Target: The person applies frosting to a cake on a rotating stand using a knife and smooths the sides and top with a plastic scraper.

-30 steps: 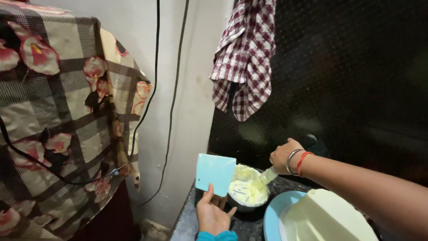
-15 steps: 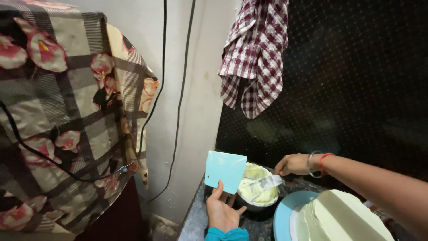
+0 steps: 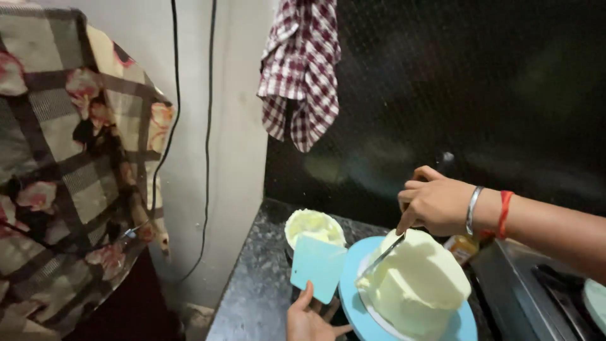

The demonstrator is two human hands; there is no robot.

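Note:
My left hand (image 3: 310,320) at the bottom edge holds a light blue plastic scraper (image 3: 317,266) upright, in front of a bowl of pale yellow cream (image 3: 313,226). My right hand (image 3: 432,203), with a metal bangle and red thread on the wrist, grips a metal spatula (image 3: 381,256) whose blade slants down against the left side of a cream-covered cake (image 3: 416,281). The cake stands on a blue round board (image 3: 356,309) on the dark stone counter (image 3: 252,287).
A red and white checked cloth (image 3: 302,69) hangs on the dark wall above the bowl. A floral checked fabric (image 3: 69,189) fills the left, with black cables (image 3: 208,139) down the white wall. A stove (image 3: 543,284) and a small jar (image 3: 462,247) sit at right.
The view dropped and shifted right, showing more of the cake. My right hand lifted the spatula out of the cream bowl and brought it to the cake's side. The scraper stays held up.

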